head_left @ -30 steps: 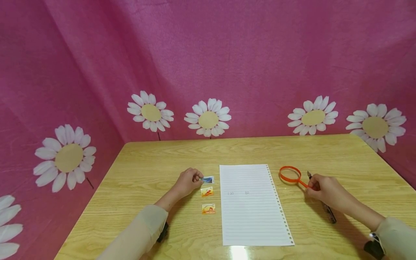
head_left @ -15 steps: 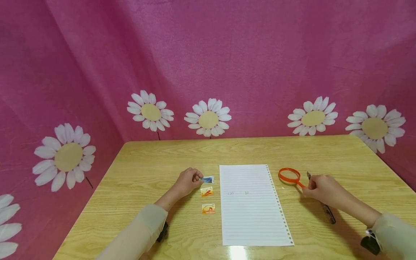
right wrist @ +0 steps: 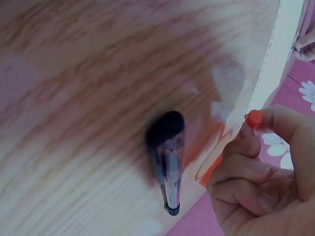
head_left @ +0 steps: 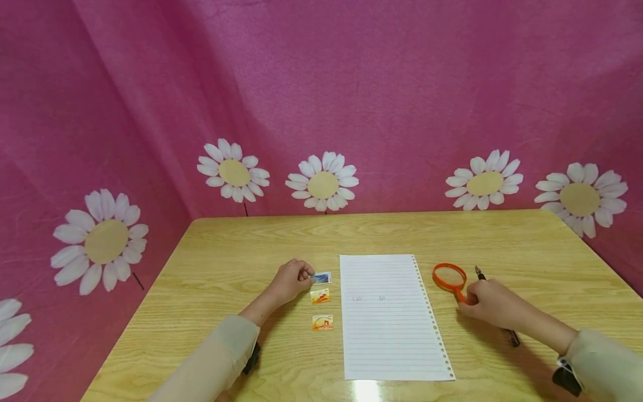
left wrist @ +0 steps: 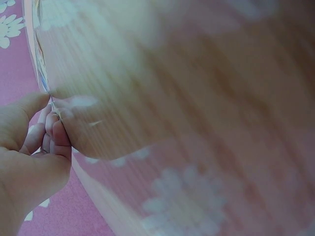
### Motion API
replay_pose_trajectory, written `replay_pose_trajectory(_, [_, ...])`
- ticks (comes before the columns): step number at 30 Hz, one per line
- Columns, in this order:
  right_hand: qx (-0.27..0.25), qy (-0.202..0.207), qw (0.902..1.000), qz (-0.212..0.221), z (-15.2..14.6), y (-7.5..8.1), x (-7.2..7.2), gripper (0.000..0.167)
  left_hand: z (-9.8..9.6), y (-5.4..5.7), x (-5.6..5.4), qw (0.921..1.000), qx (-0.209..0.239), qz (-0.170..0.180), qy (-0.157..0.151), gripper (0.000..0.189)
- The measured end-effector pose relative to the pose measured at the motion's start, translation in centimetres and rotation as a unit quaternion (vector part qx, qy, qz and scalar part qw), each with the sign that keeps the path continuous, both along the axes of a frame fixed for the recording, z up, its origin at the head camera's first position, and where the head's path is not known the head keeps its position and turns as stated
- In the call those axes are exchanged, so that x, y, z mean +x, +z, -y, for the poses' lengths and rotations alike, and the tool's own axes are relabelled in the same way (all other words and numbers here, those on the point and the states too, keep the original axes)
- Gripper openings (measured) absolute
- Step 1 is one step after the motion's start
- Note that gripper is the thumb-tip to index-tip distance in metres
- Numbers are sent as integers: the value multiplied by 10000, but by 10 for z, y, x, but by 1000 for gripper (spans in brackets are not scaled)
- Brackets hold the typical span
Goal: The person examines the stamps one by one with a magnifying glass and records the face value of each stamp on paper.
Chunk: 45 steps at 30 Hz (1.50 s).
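Observation:
My left hand (head_left: 293,279) pinches the left edge of a small blue stamp (head_left: 323,278) on the table. In the left wrist view the thumb and fingertips of that hand (left wrist: 37,152) meet at the stamp's edge, seen almost edge-on. Two yellow-orange stamps, an upper one (head_left: 320,296) and a lower one (head_left: 322,322), lie below the blue one. On the right, my right hand (head_left: 494,304) holds the handle of an orange magnifying glass (head_left: 459,293) between thumb and fingers. The handle's end (right wrist: 254,119) pokes out of the grip in the right wrist view.
A sheet of lined, punched paper (head_left: 394,340) with "120" and "80" written on it lies between the hands. A fountain pen (head_left: 513,338) rests under my right hand, partly hidden. Behind the wooden table (head_left: 281,240) hangs a pink flowered cloth (head_left: 402,100).
My right hand has moved left and nearer to me, swinging the magnifying glass so that its handle points more toward me. The left hand and stamps have stayed in place.

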State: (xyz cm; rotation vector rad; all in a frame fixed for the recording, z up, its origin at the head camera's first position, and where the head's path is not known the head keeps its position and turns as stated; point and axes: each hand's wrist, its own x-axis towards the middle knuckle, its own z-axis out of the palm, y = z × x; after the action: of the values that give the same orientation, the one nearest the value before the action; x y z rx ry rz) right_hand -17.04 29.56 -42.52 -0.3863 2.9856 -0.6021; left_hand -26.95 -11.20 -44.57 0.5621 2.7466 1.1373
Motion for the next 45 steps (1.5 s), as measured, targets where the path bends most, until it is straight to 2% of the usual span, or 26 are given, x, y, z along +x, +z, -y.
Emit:
replay_pose_trajectory(4, [57,128,9996,253,0,-5,4,40,-1,-1,1,10000,-11,22,-17,4])
replay_pose_trajectory(11, [190,473,9987,55,-2,-9,8,38,-1,-3,2,10000,-63,46,-12,4])
replay_pose_trajectory(16, [181,485,9987,-35,0,-6,4,39,1,-1,-1,10000,7,-33,-3,7])
replay_pose_trajectory(24, [131,291,9994,-95,-3,1,7,38,1,0,0,9995,152,277,73,11])
replay_pose_trajectory(30, [-100,206,9983,-539,-9,5,8,31,2,1,1,9988,326,347,130,10])
replay_pose_trajectory(38, [-572,667,9893,-1163,-17,6,6,15,4,3,9,9968,750,221,192,16])
replay_pose_trajectory(45, [-639,865,9824,-1528,-24,3,1,14,0,9,24,9920,1229,279,-56,20])
